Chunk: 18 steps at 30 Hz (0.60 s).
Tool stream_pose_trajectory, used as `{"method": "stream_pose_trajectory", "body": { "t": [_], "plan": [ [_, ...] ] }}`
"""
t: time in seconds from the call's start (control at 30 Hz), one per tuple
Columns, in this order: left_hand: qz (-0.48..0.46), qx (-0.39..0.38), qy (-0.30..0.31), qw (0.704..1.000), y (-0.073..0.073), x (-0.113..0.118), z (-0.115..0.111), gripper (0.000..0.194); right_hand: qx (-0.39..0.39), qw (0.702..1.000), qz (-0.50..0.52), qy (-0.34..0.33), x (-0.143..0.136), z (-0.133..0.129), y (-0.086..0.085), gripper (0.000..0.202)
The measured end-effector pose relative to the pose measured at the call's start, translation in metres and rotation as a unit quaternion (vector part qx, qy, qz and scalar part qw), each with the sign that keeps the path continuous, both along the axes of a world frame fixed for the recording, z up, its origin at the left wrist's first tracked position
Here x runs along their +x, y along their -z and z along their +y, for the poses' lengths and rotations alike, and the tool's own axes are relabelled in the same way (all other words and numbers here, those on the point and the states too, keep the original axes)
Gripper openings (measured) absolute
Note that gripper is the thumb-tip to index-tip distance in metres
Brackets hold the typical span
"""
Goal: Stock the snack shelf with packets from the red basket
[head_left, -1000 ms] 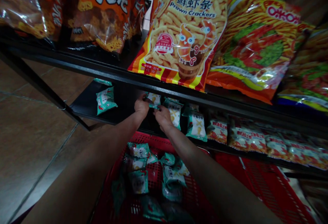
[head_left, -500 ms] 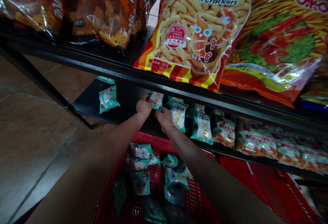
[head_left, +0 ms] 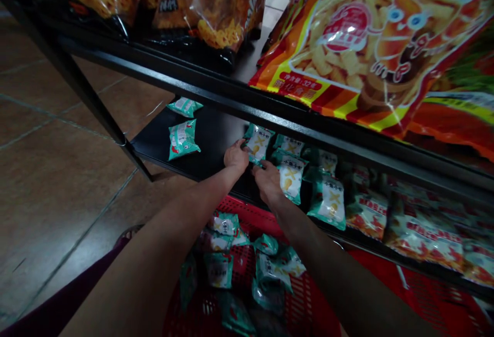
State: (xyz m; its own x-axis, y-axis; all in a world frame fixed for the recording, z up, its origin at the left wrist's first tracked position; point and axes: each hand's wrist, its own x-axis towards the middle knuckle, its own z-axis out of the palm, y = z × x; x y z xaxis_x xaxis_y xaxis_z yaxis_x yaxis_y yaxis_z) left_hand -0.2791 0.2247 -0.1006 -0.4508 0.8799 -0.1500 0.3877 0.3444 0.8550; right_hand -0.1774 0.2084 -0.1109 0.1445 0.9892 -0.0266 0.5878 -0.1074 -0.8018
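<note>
On the lower shelf a teal-and-white snack bag [head_left: 258, 142] stands upright with its front facing me. My left hand [head_left: 236, 156] grips it at its left edge, thumb and fingers closed. At its lower right corner, my right hand [head_left: 267, 177] pinches the bottom edge. Right beside that hand is another teal snack bag [head_left: 290, 176], with more of the same kind behind and to the right. Two teal bags lie apart at the shelf's left end, the nearer one [head_left: 182, 139] tilted. My fingertips are partly hidden by the bag.
Below my arms, a red basket [head_left: 247, 204] holds several teal bags. The upper shelf's black edge [head_left: 173, 92] runs just above my hands, carrying large prawn cracker bags [head_left: 347, 43] and orange bags. A black shelf leg [head_left: 92, 105] stands left. Red-and-white bags [head_left: 420, 224] line the right.
The camera view has shifted, so shelf and bags appear further right and more of the shelf's left end shows. Both hands stay on the same bag, which sits nearly as before.
</note>
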Motion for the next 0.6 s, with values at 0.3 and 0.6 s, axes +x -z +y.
{"method": "stream_pose_trajectory", "body": {
  "t": [0.3, 0.6],
  "plan": [
    [-0.003, 0.016, 0.004, 1.0, 0.005, 0.001, 0.0, 0.038, -0.014, 0.999, -0.035, 0.031, -0.015, -0.012, -0.017, 0.039],
    [0.042, 0.006, 0.028, 0.999, 0.004, 0.002, -0.003, 0.039, -0.02, 0.999, -0.035, 0.025, -0.016, -0.013, -0.015, 0.038]
  ]
}}
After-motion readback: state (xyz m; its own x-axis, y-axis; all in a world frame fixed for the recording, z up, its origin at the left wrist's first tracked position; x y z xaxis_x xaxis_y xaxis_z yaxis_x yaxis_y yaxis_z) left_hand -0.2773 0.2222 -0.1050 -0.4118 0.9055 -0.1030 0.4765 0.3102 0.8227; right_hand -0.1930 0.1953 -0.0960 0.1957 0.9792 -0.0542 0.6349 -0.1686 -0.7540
